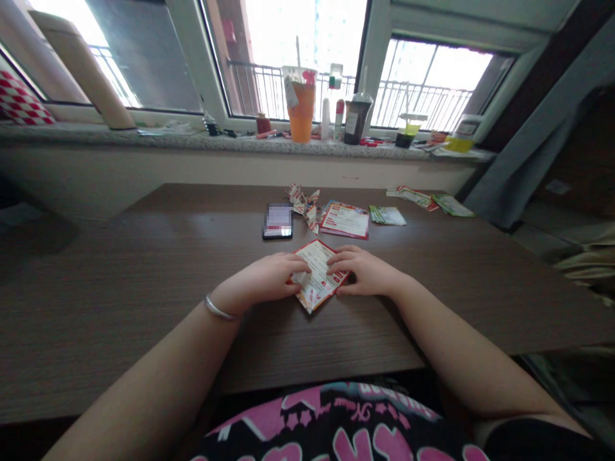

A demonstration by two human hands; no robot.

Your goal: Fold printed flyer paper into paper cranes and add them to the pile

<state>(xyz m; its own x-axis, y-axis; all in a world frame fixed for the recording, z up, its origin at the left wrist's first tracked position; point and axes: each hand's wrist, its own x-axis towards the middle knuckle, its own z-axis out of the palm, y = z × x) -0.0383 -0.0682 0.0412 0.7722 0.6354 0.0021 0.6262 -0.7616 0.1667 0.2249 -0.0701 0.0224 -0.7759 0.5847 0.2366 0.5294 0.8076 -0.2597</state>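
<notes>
A red-bordered printed leaflet (pixel 317 276) is laid on the counter (pixel 144 288) near its middle, printed face up and turned so that one corner points to the near edge. Its far part is covered by the hands.

The left hand (pixel 262 280), with a metal bangle (pixel 221 308) at the wrist, is brought in from the near left. The right hand (pixel 365 271) is brought in from the near right. The fingers of both are curved low over the paper and pressed on it from either side, with a narrow gap left between the fingertips. No firm pinch is shown, and whether the thumbs grip beneath cannot be told.

Bare wood is seen between the leaflet and the near edge, and wide room is left on the left. Just beyond the hands lie a smartphone (pixel 277 221), a heap of folded paper (pixel 304 206) and a second leaflet (pixel 344 219).
</notes>
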